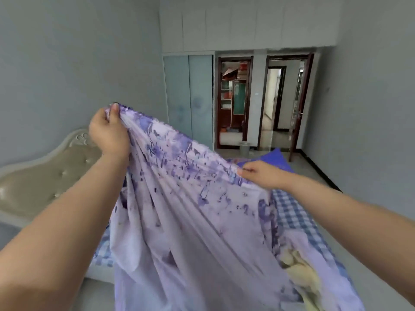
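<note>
Left hand [109, 131] raised, fingers and thumb pinching the top edge of a lilac floral bedsheet [190, 221]. Right hand [261, 175] lower, fingers curled round the same edge further along. Sheet hangs between them in long folds, draping down over a blue-checked mattress [294, 212]. Tufted beige headboard [45, 173] at left; blue pillow [275, 158] just behind the right hand.

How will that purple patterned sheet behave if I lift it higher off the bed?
Probably floppy: the purple sheet sags in folds between the left hand and right hand. Likely light, since each pinching grip carries it. Its hanging end may drag on the checked bedding.
</note>
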`<state>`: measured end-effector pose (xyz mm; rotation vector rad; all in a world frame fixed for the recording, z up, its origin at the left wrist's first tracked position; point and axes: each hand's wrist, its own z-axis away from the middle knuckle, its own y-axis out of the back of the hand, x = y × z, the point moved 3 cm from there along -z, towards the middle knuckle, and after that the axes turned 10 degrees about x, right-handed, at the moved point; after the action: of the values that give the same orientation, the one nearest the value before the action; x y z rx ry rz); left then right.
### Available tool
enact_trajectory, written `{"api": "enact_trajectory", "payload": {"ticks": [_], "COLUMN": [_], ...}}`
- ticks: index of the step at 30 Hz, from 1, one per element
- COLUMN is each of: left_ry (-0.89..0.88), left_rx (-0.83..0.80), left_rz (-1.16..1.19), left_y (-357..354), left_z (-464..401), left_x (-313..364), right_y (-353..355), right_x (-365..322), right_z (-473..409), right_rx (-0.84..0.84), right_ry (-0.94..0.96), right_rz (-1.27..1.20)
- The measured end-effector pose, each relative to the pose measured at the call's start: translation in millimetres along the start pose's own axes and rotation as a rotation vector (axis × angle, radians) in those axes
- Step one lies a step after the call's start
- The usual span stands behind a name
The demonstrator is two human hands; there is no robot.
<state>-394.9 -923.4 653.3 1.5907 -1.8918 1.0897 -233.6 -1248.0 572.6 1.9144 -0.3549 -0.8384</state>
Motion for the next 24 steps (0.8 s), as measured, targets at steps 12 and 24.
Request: {"api": "enact_trajectory", "payload": {"ticks": [12, 24], "left_ry": [0.079, 0.551], "left_rx": [-0.549, -0.804], "left_rz": [-0.269, 0.234], "left_y": [-37, -28], "left_z": [52, 15], "left_x": [-27, -14], "right_y": [147, 136], "right_x": [25, 20], "right_z": [8, 29], "right_rx": [0.894, 0.154], "right_ry": [-0.134, -0.187], "right_rz": [0.016, -0.797]}}
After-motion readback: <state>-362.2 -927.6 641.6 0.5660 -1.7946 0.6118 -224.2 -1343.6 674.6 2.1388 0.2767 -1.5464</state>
